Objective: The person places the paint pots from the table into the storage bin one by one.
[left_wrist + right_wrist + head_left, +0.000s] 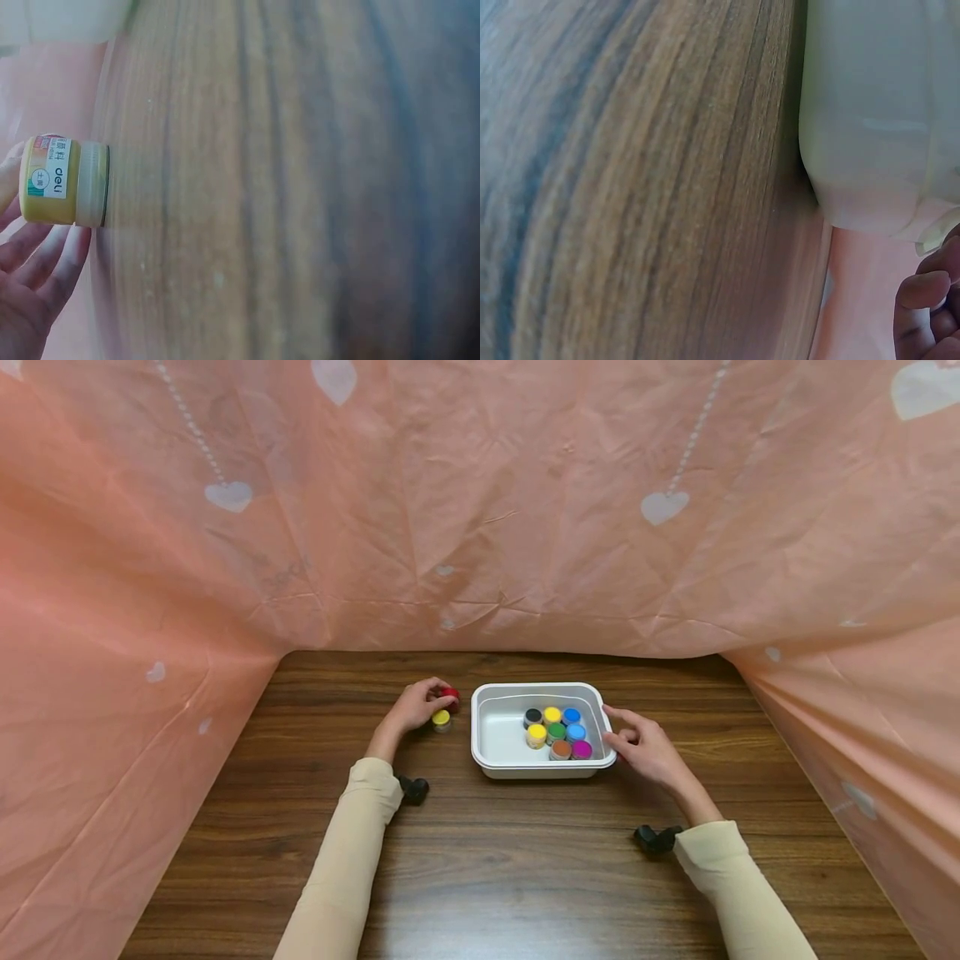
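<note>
My left hand [417, 703] is at the left of the white tray, its thumb and fingers gripping a red-lidded paint jar [450, 693]. Right beside it a yellow-lidded paint jar [442, 720] stands upright on the table; in the left wrist view this labelled yellow jar [64, 180] covers part of the hand [34, 277]. At the other end, my right hand [647, 747] holds the right rim of the white tray [498, 772]. Its curled fingers [919, 300] show beside the tray's corner in the right wrist view. Several paint jars with coloured lids, such as a green one [556, 732], stand in the tray's right half.
The brown wooden table [480, 860] carries everything. A pink sheet with white hearts [480, 527] hangs along the back and both sides. Black wrist devices sit by the left cuff [414, 790] and the right cuff [657, 840].
</note>
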Available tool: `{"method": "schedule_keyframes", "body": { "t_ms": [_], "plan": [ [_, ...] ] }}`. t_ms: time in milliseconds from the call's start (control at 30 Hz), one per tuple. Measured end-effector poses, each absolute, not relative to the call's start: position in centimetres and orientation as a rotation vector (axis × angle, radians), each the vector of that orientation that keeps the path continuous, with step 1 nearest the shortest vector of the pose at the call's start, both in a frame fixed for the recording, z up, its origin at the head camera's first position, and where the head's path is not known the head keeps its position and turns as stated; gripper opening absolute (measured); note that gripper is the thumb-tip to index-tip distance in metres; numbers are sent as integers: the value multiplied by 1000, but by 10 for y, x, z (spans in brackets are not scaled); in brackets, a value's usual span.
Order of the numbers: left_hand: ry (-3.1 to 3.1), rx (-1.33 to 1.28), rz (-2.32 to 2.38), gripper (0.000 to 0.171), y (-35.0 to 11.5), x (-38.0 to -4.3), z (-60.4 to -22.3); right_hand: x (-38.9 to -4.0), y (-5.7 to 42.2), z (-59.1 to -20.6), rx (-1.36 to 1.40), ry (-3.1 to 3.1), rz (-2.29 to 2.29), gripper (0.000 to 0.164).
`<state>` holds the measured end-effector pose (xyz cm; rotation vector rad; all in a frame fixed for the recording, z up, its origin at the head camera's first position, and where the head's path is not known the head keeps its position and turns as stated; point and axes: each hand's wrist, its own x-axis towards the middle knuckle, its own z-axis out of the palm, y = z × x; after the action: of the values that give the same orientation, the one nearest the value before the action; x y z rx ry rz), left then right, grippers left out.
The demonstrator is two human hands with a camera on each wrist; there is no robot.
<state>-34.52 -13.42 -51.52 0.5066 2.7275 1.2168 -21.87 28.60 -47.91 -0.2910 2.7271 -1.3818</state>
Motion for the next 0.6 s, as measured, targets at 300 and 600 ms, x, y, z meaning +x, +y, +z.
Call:
{"method": "schedule_keyframes", "body": {
  "t_ms": [300,600],
  "plan": [
    [2793,522,1272,32,-135,-342,-507,-219,284,-479,-276,2713,-1412,55],
    [2811,558,1389,33,-132,-333,-495,-218,282,-479,-265,2703,-1423,56]
  ]
}}
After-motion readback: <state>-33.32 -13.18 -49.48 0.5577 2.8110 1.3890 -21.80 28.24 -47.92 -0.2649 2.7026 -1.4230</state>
